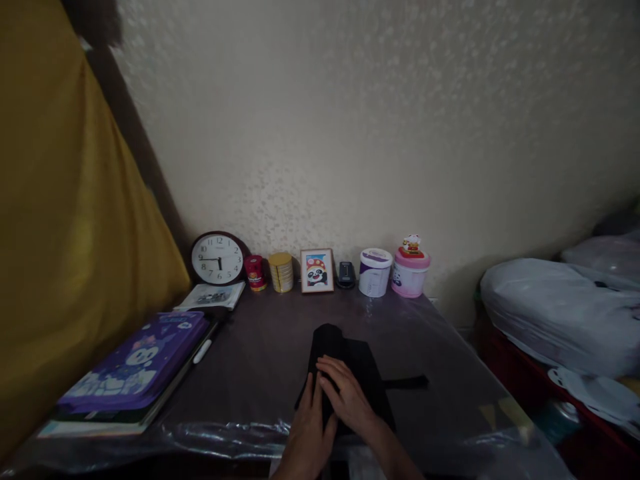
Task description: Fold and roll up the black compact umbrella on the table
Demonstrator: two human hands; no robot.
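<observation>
A black cloth item [350, 357] with a strap sticking out to the right [407, 382] lies on the dark table [260, 360] near its front edge. My left hand [310, 427] rests flat on the cloth's left side, fingers stretched out. My right hand [345, 393] lies on top of the cloth beside it, fingers extended and pressing down. Neither hand holds anything else.
Along the wall stand a round clock [217, 259], a red can [255, 273], a gold tin [281, 271], a framed panda picture [317, 271], a white tub [375, 271] and a pink jar [411, 272]. Purple books [135, 367] lie left. Bags [560, 313] sit right.
</observation>
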